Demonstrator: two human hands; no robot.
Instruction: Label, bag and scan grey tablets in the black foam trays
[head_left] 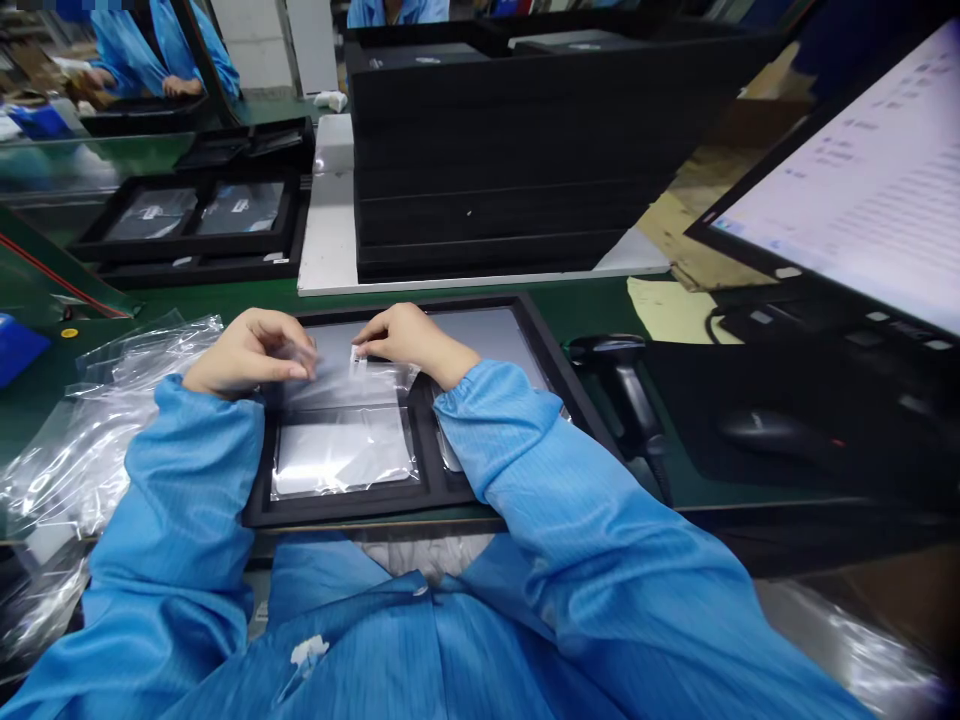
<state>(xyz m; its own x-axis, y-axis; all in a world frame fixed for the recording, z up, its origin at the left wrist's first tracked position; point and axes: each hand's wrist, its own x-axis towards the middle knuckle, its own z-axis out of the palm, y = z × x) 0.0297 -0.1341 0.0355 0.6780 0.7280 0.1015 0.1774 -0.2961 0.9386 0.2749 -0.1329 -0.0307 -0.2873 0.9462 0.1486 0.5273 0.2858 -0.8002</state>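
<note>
A black foam tray (431,480) lies before me on the bench. In its near left compartment is a flat silvery panel (322,455), covered by a clear plastic bag (401,440). Above the tray's left half my left hand (251,352) is raised with curled fingers; their tips are smeared by motion, so a grip does not show. My right hand (412,342) is over the middle of the tray, thumb and forefinger pinching a small white label (358,360) with dark print. Blurred clear film lies between the hands. My right forearm hides part of the right compartment.
Loose clear plastic bags (112,430) are heaped at left. A tall stack of black trays (510,170) rises ahead; more trays (187,215) with bagged panels stand back left. On the right are a handheld scanner (626,390), mouse (772,430) and monitor (855,180). Co-workers sit opposite.
</note>
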